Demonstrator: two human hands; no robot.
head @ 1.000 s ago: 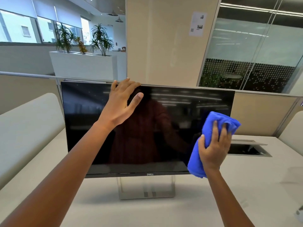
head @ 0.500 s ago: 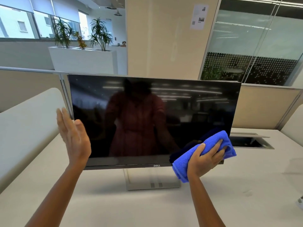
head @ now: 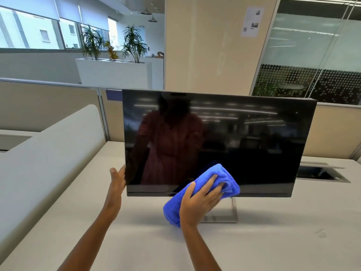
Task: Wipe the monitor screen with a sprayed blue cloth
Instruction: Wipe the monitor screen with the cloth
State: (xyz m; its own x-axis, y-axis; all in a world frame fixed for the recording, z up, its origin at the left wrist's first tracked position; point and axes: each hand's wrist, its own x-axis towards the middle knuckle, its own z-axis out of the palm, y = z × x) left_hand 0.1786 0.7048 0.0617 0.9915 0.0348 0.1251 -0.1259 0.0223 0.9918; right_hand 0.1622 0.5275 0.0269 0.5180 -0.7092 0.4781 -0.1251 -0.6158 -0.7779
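Observation:
A black monitor (head: 244, 133) stands on a silver stand on the white desk (head: 273, 241), its dark screen showing reflections. My right hand (head: 199, 200) grips a bunched blue cloth (head: 220, 177) and presses it against the lower middle of the screen and the bottom bezel. My left hand (head: 116, 182) is at the monitor's lower left corner, fingers straight and partly hidden behind the edge; whether it grips the edge is unclear.
A rounded beige divider (head: 48, 153) runs along the desk's left side. A cable hatch (head: 322, 174) lies open on the desk right of the monitor. Low partition panels and a wide pillar (head: 211, 45) stand behind.
My left hand left the monitor's top edge and dropped to its lower left corner. My right hand slid the cloth down and leftward along the screen's bottom.

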